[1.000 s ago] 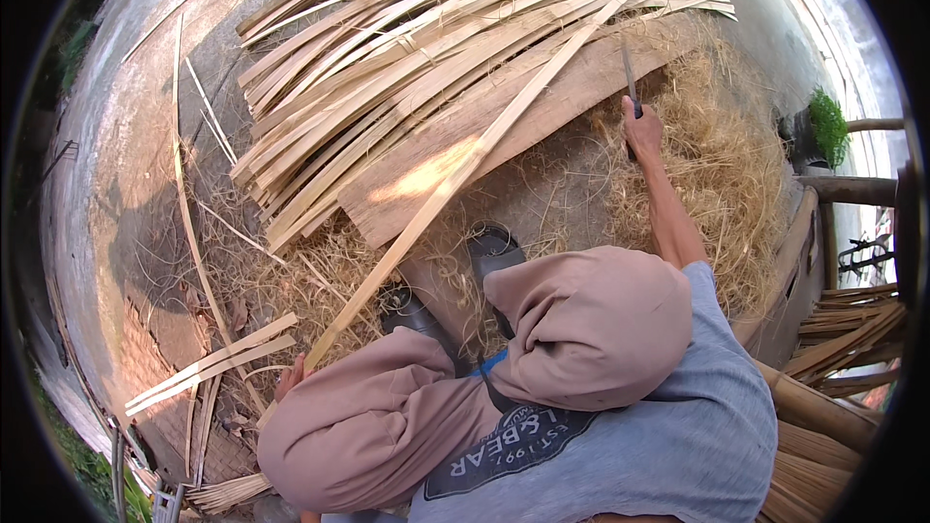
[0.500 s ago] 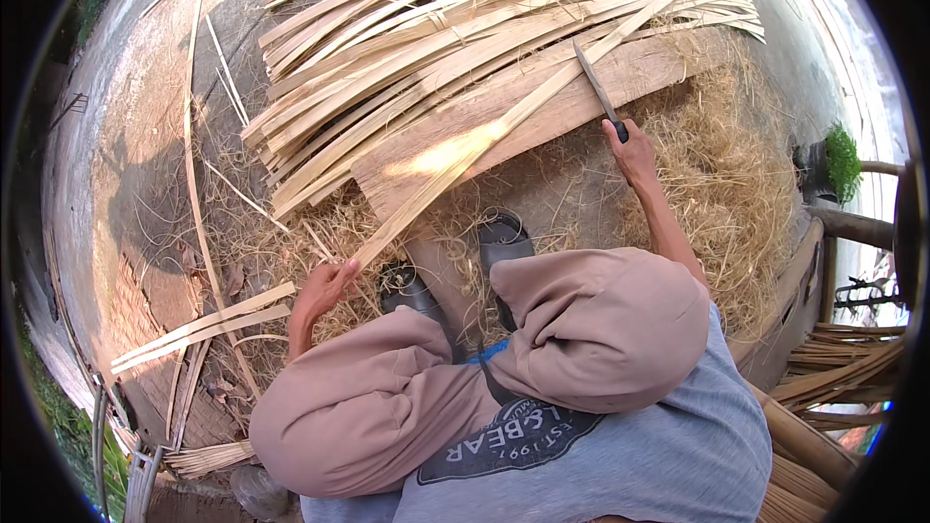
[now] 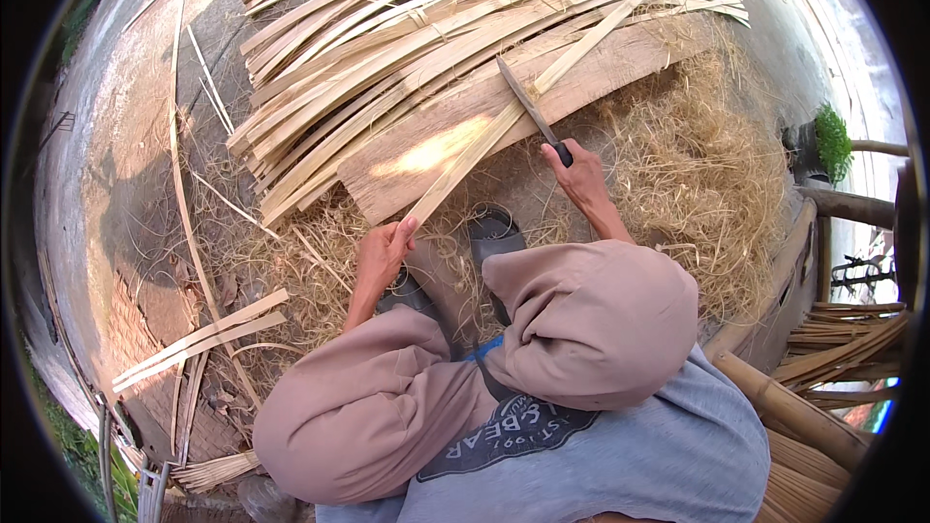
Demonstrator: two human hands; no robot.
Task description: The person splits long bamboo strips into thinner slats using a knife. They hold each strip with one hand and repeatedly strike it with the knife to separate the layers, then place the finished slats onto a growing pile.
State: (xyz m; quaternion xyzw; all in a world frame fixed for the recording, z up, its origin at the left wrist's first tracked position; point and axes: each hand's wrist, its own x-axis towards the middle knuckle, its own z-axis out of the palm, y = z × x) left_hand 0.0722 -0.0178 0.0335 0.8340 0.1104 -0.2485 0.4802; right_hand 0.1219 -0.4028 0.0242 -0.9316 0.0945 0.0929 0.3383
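Observation:
My left hand (image 3: 387, 250) is closed round the near end of a long pale bamboo strip (image 3: 472, 153). The strip slants away to the right, across a wooden board (image 3: 387, 150) and over a pile of similar strips. In my right hand (image 3: 578, 174) is a knife (image 3: 524, 97) with a black handle, my fingers wrapped round it. Its blade lies across the strip, about midway along, and points away to the left. Whether the edge bites into the strip I cannot tell.
Many flat bamboo strips (image 3: 387, 58) lie heaped beyond the board. Curly shavings (image 3: 707, 174) cover the ground at the right. Two short strips (image 3: 203, 339) lie left of my knees. Bamboo poles (image 3: 790, 407) and a green plant (image 3: 833, 143) stand to the right.
My right hand has brought the knife left and nearer, so its blade now crosses the strip farther down. My left hand has moved right and slightly away, with the strip's near end.

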